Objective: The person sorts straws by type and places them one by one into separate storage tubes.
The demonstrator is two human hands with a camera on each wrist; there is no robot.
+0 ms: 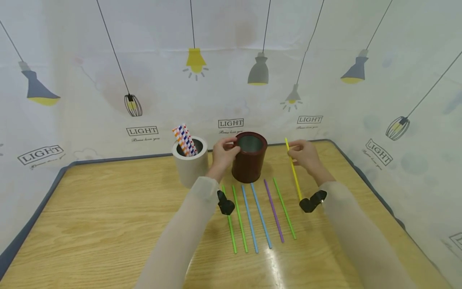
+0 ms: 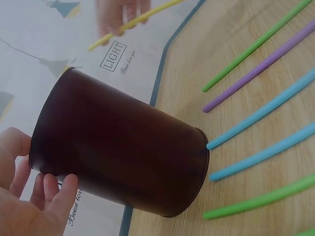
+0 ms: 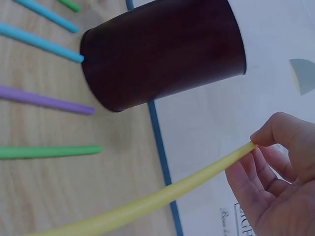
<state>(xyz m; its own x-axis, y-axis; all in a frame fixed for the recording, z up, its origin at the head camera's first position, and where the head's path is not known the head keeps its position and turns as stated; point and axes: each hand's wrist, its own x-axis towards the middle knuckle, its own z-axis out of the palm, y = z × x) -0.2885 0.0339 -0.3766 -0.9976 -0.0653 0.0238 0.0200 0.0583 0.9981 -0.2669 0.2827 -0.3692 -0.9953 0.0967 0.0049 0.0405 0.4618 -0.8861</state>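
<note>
The right hand (image 1: 304, 154) pinches a long, thin yellow plastic straw (image 1: 293, 170) near its top end, between the thumb and the fingertips (image 3: 275, 164). The straw slants, with its top end up in the air and its low end down by the wooden counter (image 1: 108, 208), just right of the row of straws. It looks very light and bendy, so a soft pinch is enough. It also looks smooth, so it could slip or spin in the fingers. I think holding it nearer the middle would make it wobble less, and squeezing hard could squash it flat.

The left hand (image 1: 223, 152) curls around the rim of a round dark brown cup (image 1: 250, 157), with the fingers (image 2: 49, 189) on its side. The cup stands upright on the counter and looks empty inside. It looks stiff and not heavy, so it may slide or tip if it gets bumped, and a hand on it keeps it in place.

In front of the cup lie more straws in a row: two green ones (image 1: 234, 220), two blue ones (image 1: 256, 218), a purple one (image 1: 273, 210) and one more green one (image 1: 284, 208). The ends of the blue ones touch the bottom of the cup. To the left stands a white round cup (image 1: 190, 162) with striped paper straws (image 1: 185, 140) sticking out.
</note>
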